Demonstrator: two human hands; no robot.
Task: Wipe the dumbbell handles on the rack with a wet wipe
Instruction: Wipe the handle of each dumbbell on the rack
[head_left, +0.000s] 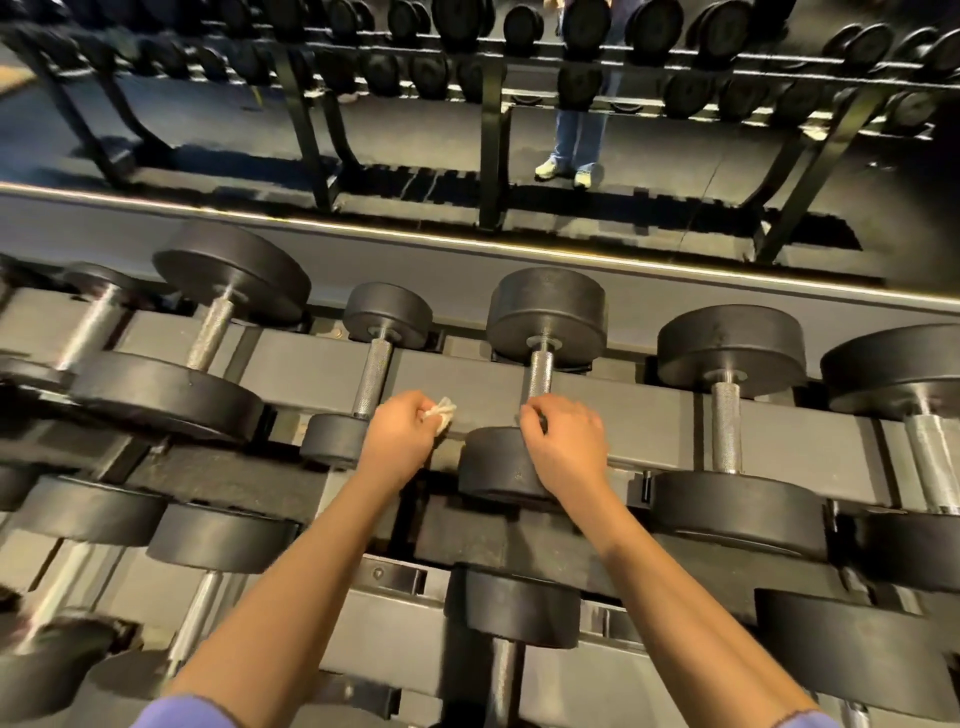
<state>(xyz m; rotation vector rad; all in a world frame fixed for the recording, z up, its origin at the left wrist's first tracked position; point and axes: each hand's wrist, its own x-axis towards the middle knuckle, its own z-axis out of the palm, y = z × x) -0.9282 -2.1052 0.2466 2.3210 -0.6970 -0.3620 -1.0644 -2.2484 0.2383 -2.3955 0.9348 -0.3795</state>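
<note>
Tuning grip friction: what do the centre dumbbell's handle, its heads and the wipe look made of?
Handle: likely steel, knurled; silvery sheen, cross-hatched texture. Heads: matte black, probably rubber-coated; dull, glare-free. Wipe: thin white nonwoven or paper; crumpled in left hand.

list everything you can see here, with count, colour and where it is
top-tier dumbbells: six in view, black heads, steel handles, in a row on the near rack
lower-tier dumbbells: several, black, partly cut off, below
near rack: one, dark grey, under the dumbbells
far rack: one, black, loaded with dumbbells, top of view
bystander's legs: one pair, blue jeans, pale shoes, behind the far rack
wet wipe: one, white, crumpled
left hand: pinches the wet wipe, between two handles
right hand: fingers curled round the near end of one handle
</note>
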